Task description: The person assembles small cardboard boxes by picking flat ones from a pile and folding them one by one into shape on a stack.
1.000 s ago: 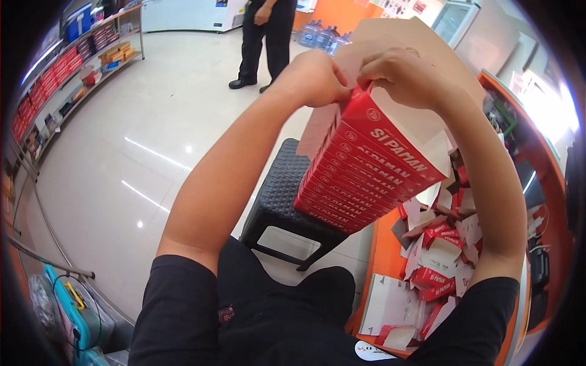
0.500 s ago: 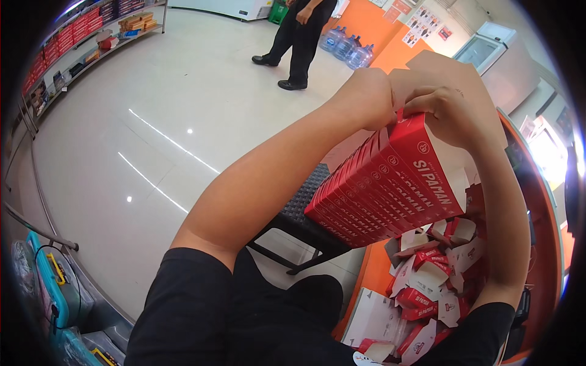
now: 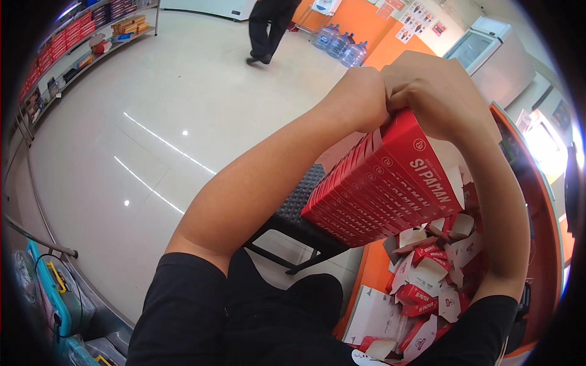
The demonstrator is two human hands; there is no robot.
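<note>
A tall stack of nested red cardboard food boxes (image 3: 390,189) leans on a black woven-top stool (image 3: 299,201) in front of me. At the top box's upper corner, my left hand (image 3: 369,97) is closed on the cardboard, its fingertips hidden behind its own wrist. Right beside it, my right hand (image 3: 427,110) pinches the same red corner with bent fingers. The two hands meet there. Behind them rises a plain brown cardboard flap (image 3: 445,73), which looks like the open top box's lid.
An orange counter (image 3: 376,265) to the right holds a heap of folded red and white cartons (image 3: 427,274). Blue water jugs (image 3: 339,46) stand by the orange wall. A person in black trousers (image 3: 268,27) is on the far floor. Shelves (image 3: 91,49) line the far left; turquoise-edged bins (image 3: 46,293) sit near left.
My right hand's fingers have drawn down and closer to my left hand at the box corner. The person in the background has stepped away to the left.
</note>
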